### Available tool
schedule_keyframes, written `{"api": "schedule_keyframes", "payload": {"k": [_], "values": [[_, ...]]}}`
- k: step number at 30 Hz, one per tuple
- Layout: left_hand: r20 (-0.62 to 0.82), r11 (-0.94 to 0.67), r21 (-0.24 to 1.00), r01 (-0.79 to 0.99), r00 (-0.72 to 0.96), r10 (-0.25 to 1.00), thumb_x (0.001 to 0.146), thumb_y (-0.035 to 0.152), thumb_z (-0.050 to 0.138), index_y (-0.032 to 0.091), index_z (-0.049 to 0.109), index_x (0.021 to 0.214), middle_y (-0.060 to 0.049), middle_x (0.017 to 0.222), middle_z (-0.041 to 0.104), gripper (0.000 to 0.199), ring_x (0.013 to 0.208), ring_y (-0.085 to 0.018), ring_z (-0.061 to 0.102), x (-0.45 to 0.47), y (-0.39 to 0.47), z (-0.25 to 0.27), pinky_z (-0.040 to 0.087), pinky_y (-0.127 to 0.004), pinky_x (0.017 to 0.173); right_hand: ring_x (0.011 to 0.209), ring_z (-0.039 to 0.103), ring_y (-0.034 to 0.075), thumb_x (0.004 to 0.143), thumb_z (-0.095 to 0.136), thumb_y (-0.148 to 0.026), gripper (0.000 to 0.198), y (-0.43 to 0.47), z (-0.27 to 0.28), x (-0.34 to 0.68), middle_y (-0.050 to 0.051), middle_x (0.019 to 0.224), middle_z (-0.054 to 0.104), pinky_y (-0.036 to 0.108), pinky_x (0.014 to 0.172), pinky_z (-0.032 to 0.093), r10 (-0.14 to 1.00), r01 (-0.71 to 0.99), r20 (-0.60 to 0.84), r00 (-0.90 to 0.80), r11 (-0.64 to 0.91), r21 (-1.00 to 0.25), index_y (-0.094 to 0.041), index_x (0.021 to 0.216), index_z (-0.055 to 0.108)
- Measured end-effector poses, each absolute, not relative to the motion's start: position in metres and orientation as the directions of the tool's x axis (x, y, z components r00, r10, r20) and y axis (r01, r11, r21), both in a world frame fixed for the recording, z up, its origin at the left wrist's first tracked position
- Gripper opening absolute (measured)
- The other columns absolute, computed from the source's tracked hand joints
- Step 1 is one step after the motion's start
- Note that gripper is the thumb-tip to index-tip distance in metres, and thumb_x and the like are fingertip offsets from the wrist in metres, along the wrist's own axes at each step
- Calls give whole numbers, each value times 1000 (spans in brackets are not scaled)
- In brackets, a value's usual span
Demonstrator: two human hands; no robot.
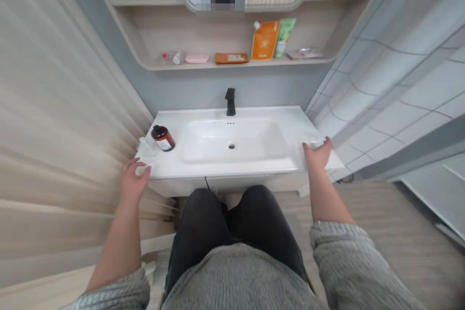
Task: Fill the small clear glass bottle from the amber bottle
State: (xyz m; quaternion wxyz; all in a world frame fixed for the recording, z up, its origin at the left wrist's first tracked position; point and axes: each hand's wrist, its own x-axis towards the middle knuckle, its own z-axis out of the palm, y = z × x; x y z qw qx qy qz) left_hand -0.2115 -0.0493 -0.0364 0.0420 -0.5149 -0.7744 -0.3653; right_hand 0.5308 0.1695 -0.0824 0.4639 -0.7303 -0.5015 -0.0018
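Near the front left corner of the white washbasin counter (232, 166), my left hand (132, 179) has its thumb and fingers apart and curved, with no thing visible between them. Just beyond it lies a crumpled whitish, see-through thing (144, 147), its kind unclear. A brown bottle (163, 138) with a black cap and white label stands to the right of that. On the counter's right side, my right hand (317, 154) spans a clear, low thing (312, 139), thumb on one side and fingers on the other; its kind is blurred.
A basin (236, 143) with a black faucet (230, 101) lies between my hands. Above, a shelf (203, 67) carries an orange pouch (265, 41), a green tube (284, 38), an orange packet (231, 58) and a pink bar-shaped thing (196, 59). A curtain (65, 121) hangs left; tiled wall (392, 92) right.
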Motion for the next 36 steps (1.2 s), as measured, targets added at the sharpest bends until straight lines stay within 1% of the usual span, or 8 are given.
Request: {"api": "schedule_keyframes", "payload": {"k": [6, 12, 16, 22, 26, 28, 32, 36], "values": [[484, 192, 370, 909, -365, 796, 113, 43, 59, 10, 66, 144, -10, 135, 71, 45, 107, -21, 68, -194, 19, 42, 53, -39, 111, 158, 46, 46, 86, 70, -52, 94, 165, -83, 531, 30, 163, 48, 70, 135, 35, 650, 747, 561, 512, -14, -665, -10, 165, 37], [158, 243, 33, 969, -245, 957, 114, 46, 57, 5, 71, 129, -17, 122, 75, 46, 110, -30, 66, -179, 90, 97, 51, -39, 99, 151, 51, 44, 86, 75, -57, 89, 165, -86, 529, 28, 156, 55, 67, 132, 40, 659, 777, 611, 438, 63, -626, -12, 156, 46], [95, 240, -54, 969, -234, 968, 114, 38, 48, 8, 74, 112, -18, 111, 77, 40, 103, -30, 67, -169, 97, 107, 49, -37, 92, 150, 51, 43, 88, 72, -54, 82, 161, -78, 525, 28, 153, 55, 68, 131, 41, 620, 776, 651, 438, 104, -622, -12, 153, 47], [164, 183, -35, 983, -175, 971, 107, 48, 53, 16, 75, 107, -21, 113, 79, 39, 101, -37, 73, -129, 61, 113, 51, -40, 87, 143, 57, 43, 93, 71, -54, 65, 101, -62, 478, 25, 145, 62, 71, 127, 44, 555, 756, 729, 401, 248, -605, -16, 144, 57], [284, 21, 78, 997, -43, 958, 108, 53, 54, 21, 77, 112, -18, 120, 80, 40, 110, -37, 75, -73, 23, 119, 53, -41, 92, 133, 67, 39, 101, 73, -48, 41, 32, -58, 386, 18, 131, 72, 65, 124, 51, 766, 607, 640, 62, 480, -633, -25, 135, 69], [309, -73, 145, 987, 25, 951, 108, 53, 57, 22, 78, 109, -15, 118, 81, 38, 109, -36, 76, -38, 5, 122, 54, -41, 93, 147, 62, 39, 95, 85, -48, 65, 4, -54, 336, 18, 152, 67, 62, 130, 49, 814, 434, 551, -182, 569, -698, -28, 153, 64], [243, -156, 312, 937, 80, 967, 108, 49, 64, 23, 77, 98, -10, 99, 82, 30, 94, -31, 76, 33, -30, 121, 54, -39, 85, 162, 51, 40, 78, 104, -49, 121, -26, -39, 272, 18, 180, 43, 57, 127, 54, 820, 153, 431, -376, 514, -844, -33, 179, 37], [210, -247, 422, 873, 170, 963, 107, 40, 69, 24, 74, 94, -8, 97, 80, 21, 93, -28, 76, 79, -63, 111, 55, -38, 84, 145, 67, 38, 71, 107, -43, 116, -41, -34, 260, 16, 163, 64, 57, 126, 54, 839, 26, 365, -403, 410, -912, -30, 170, 48]]}}
